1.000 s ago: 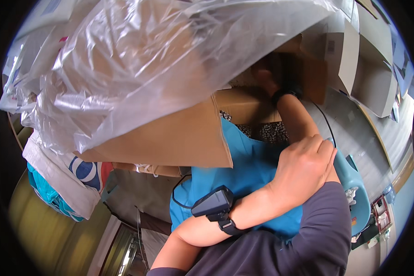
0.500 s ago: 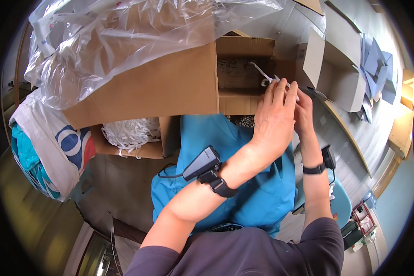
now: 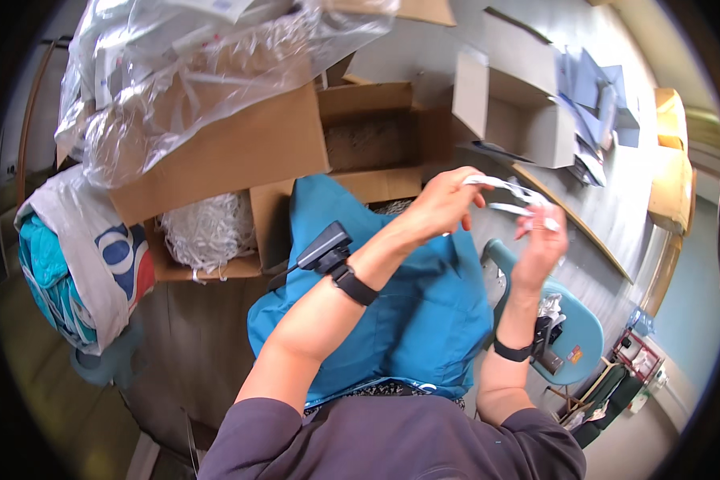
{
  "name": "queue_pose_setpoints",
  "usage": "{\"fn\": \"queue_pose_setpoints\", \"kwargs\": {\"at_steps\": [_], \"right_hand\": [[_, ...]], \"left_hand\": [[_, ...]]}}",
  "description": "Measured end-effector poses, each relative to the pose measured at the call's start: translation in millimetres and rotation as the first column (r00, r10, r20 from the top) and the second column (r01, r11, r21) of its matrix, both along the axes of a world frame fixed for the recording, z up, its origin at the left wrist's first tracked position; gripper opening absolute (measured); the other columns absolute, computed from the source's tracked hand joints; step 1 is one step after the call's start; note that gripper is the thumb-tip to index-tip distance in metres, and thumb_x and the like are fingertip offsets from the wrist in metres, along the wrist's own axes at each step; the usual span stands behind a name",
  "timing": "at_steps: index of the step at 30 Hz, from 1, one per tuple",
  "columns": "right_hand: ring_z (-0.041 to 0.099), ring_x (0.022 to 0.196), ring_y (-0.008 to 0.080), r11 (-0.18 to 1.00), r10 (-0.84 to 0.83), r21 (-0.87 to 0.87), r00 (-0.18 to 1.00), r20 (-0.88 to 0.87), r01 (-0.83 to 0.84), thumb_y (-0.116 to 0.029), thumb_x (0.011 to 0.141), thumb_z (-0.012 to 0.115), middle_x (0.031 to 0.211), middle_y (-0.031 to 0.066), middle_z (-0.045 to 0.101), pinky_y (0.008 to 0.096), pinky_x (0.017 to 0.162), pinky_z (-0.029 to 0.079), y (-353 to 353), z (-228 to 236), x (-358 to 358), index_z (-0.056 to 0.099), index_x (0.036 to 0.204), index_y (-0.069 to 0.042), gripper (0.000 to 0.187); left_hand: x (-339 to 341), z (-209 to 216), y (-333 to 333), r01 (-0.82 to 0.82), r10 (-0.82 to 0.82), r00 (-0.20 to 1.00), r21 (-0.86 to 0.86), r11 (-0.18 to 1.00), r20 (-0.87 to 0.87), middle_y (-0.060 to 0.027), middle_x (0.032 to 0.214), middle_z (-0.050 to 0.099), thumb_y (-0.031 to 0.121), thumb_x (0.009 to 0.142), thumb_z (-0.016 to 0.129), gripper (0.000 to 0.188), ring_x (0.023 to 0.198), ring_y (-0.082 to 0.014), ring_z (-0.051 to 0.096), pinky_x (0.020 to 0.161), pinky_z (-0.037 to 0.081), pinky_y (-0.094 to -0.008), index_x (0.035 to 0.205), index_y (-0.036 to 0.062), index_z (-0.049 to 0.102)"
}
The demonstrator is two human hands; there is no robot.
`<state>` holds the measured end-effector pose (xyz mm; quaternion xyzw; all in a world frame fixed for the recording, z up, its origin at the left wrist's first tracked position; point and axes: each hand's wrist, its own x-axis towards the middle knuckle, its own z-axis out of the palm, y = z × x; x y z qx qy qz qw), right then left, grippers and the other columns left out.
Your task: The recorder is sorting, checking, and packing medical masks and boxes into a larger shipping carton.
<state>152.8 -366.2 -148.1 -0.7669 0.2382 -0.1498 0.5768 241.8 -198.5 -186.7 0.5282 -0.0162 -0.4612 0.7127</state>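
Observation:
A thin white cord [image 3: 500, 184], looped and slightly blurred, stretches between my two hands in front of me. My left hand [image 3: 444, 206] pinches one end of it between thumb and fingers. On the right, my right hand [image 3: 542, 248] has its fingers closed on the other part, with a short white end pointing left. Below them a blue cloth [image 3: 384, 296] lies across my lap. Beyond my left hand stands an open cardboard box [image 3: 372, 144] with a dark inside. To the left, a tangled heap of similar white cords [image 3: 208, 232] fills another box.
A large cardboard carton [image 3: 224, 152] under clear plastic film [image 3: 192, 88] stands far left. Beside it is a white bag [image 3: 96, 248] with turquoise contents. An open grey-white box [image 3: 520, 116] sits far right, near blue folded pieces [image 3: 596, 100]. A light-blue chair [image 3: 580, 320] stands at my right.
My hands have drawn apart and come nearer, the right one moving right and down, with the white cord now spread between them. The whole view has shifted.

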Motion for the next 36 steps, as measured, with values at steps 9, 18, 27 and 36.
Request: {"fn": "queue_pose_setpoints", "kwargs": {"at_steps": [9,18,27,36], "right_hand": [[0.063,0.097,0.0353,0.887,0.413,-0.137,0.889,-0.197,-0.442,0.002,0.08,0.063,0.107,0.0218,0.059,0.0393,0.076,0.053,62,-14,-46,0.057,0.116,0.002,0.037],[0.062,0.101,0.031,0.87,0.367,-0.366,0.93,0.031,-0.331,0.007,0.079,0.06,0.105,0.0137,0.063,0.0377,0.087,0.051,78,17,-145,0.064,0.107,-0.003,0.03],[0.06,0.099,0.0321,0.819,0.412,-0.492,0.899,0.148,-0.295,0.006,0.077,0.057,0.103,0.0135,0.063,0.0394,0.088,0.049,90,-5,-161,0.064,0.095,-0.002,0.021],[0.06,0.099,0.0318,0.816,0.388,-0.522,0.904,0.178,-0.248,0.005,0.077,0.057,0.102,0.0126,0.063,0.0402,0.089,0.048,83,-10,-165,0.063,0.091,-0.003,0.017]], "left_hand": [[-72,-32,-13,-0.347,0.27,0.909,0.218,0.912,0.317,-0.0043,0.072,0.064,0.017,0.099,0.056,0.021,0.066,-0.0089,0.057,0.061,0.049,-0.0293,0.087,0.002,0.063],[-105,95,119,-0.736,0.403,0.548,0.194,0.648,0.733,0.0036,0.06,0.042,0.027,0.103,0.052,0.037,0.058,-0.0068,0.038,0.05,0.033,-0.0289,0.073,0.0044,0.053],[-121,119,314,-0.952,-0.187,0.282,0.299,0.067,0.941,-0.0203,0.07,0.064,0.028,0.098,0.055,0.033,0.063,-0.0399,0.061,0.06,0.046,-0.0471,0.085,-0.0013,0.058],[-162,56,308,-0.741,-0.132,0.629,0.642,0.196,0.766,-0.03,0.129,0.055,0.035,0.085,0.073,0.069,0.119,-0.041,0.054,0.101,0.044,-0.0445,0.134,-0.0073,0.049]]}}
